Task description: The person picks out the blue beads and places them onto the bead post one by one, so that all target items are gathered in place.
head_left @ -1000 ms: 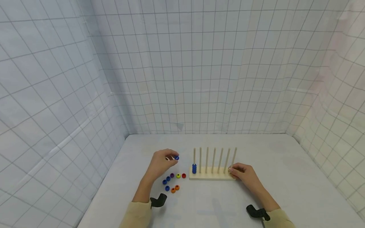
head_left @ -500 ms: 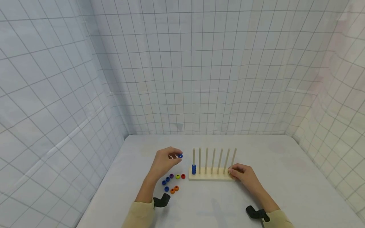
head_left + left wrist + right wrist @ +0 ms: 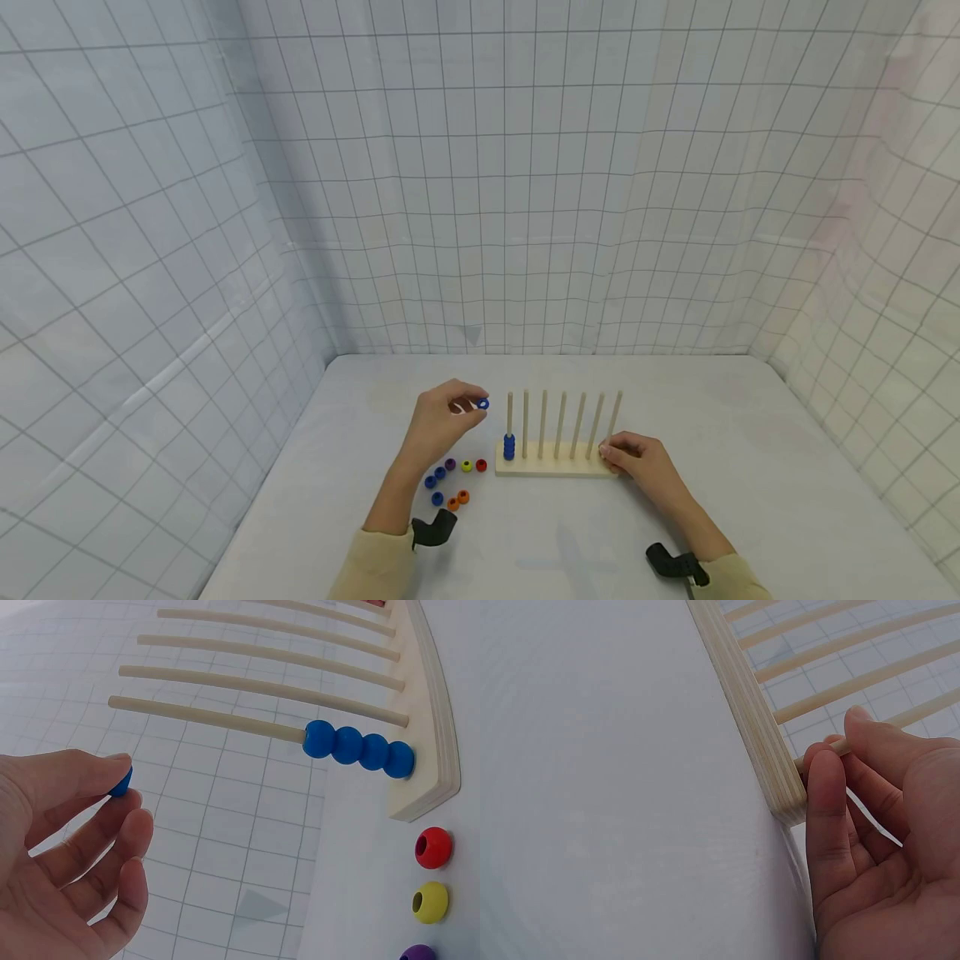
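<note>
My left hand pinches a blue bead between thumb and index finger. It is raised just left of the wooden peg rack, close to the tip of the leftmost peg. Several blue beads are stacked at the bottom of that peg. At the rack's other end, my right hand grips the rightmost peg low down, fingertips right at the base board. The pegs between the two ends carry no beads in the head view.
Loose beads lie on the white table left of the rack: red, yellow, purple, two orange ones and several blue ones. A grid-patterned white cloth rises behind the table and along both sides.
My left hand has moved right and slightly up with the blue bead, closer to the leftmost peg's tip. My right hand keeps its grip at the rack's right end.
</note>
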`<state>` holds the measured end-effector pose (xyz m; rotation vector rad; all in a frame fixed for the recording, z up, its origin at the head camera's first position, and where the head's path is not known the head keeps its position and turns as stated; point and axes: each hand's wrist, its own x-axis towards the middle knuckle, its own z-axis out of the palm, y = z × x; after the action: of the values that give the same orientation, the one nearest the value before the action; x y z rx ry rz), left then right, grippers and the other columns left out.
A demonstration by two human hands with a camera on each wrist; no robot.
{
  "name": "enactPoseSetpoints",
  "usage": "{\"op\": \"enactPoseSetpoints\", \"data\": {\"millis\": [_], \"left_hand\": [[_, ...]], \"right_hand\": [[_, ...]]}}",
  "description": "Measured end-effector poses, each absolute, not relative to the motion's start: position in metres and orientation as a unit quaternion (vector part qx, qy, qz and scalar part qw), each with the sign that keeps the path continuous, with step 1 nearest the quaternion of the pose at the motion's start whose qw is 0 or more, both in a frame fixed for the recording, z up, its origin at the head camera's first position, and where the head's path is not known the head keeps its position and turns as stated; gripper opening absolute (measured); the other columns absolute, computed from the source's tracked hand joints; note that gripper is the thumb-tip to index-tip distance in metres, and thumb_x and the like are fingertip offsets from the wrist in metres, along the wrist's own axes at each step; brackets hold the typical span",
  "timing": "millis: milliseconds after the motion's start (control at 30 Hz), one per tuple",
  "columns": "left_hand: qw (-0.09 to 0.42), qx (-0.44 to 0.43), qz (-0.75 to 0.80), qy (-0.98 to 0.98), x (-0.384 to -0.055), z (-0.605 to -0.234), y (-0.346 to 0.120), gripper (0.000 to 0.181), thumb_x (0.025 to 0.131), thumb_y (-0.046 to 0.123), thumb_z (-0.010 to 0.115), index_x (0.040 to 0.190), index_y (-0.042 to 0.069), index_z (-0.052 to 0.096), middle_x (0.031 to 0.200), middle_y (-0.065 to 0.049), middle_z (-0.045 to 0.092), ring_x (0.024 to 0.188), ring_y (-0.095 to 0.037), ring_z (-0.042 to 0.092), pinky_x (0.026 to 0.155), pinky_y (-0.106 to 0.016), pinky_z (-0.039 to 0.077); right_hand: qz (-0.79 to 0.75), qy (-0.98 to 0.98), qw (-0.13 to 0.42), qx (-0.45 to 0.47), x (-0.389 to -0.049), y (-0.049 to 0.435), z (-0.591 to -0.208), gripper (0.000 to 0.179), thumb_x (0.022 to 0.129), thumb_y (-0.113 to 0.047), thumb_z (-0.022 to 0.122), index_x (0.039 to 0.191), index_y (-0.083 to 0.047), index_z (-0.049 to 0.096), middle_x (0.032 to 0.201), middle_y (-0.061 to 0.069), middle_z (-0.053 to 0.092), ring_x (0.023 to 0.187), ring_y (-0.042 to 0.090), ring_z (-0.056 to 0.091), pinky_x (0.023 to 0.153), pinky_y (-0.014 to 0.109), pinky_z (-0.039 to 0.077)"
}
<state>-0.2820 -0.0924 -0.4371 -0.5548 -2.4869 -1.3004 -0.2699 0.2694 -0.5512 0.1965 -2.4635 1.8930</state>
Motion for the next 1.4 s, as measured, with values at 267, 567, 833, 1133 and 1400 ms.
{"op": "enactPoseSetpoints", "data": {"millis": [267,567,833,1133,1400], "left_hand": [[0.149,-0.197,-0.461,-0.853,-0.280,-0.432,-0.086,0.022,0.088,0.012,0.078,0.109,0.018,0.074,0.099,0.011,0.069,0.089,-0.007,0.061,0.082,-0.033,0.054],[0.157,-0.216,-0.469,-0.842,-0.278,-0.428,-0.081,0.022,0.088,0.011,0.078,0.108,0.020,0.074,0.100,0.008,0.070,0.089,-0.006,0.062,0.082,-0.034,0.054],[0.172,-0.232,-0.464,-0.838,-0.277,-0.425,-0.076,0.024,0.088,0.009,0.078,0.109,0.019,0.074,0.101,0.010,0.070,0.089,-0.007,0.062,0.082,-0.035,0.054],[0.166,-0.234,-0.470,-0.835,-0.279,-0.425,-0.069,0.024,0.087,0.010,0.079,0.107,0.021,0.073,0.100,0.013,0.069,0.089,-0.006,0.063,0.082,-0.033,0.054],[0.161,-0.240,-0.480,-0.828,-0.280,-0.425,-0.065,0.022,0.088,0.013,0.079,0.108,0.020,0.074,0.101,0.008,0.071,0.090,-0.008,0.064,0.081,-0.032,0.054]], "right_hand": [[0.612,-0.787,0.012,0.072,-0.269,0.269,-0.552,0.028,0.092,-0.026,0.075,0.102,0.000,0.072,0.083,0.016,0.067,0.072,0.016,0.061,0.063,0.026,0.053],[0.618,-0.784,0.011,0.057,-0.268,0.269,-0.552,0.024,0.091,-0.026,0.077,0.100,-0.004,0.074,0.082,0.013,0.067,0.071,0.016,0.061,0.062,0.026,0.053],[0.618,-0.784,0.012,0.059,-0.268,0.269,-0.552,0.024,0.091,-0.026,0.077,0.099,-0.004,0.074,0.081,0.013,0.067,0.070,0.016,0.060,0.061,0.026,0.052],[0.618,-0.784,0.014,0.066,-0.267,0.269,-0.550,0.023,0.091,-0.025,0.076,0.099,-0.004,0.074,0.081,0.014,0.066,0.070,0.016,0.060,0.060,0.026,0.052],[0.619,-0.782,0.014,0.069,-0.267,0.269,-0.549,0.027,0.091,-0.025,0.076,0.101,-0.001,0.074,0.084,0.016,0.068,0.072,0.016,0.062,0.062,0.026,0.054]]}}
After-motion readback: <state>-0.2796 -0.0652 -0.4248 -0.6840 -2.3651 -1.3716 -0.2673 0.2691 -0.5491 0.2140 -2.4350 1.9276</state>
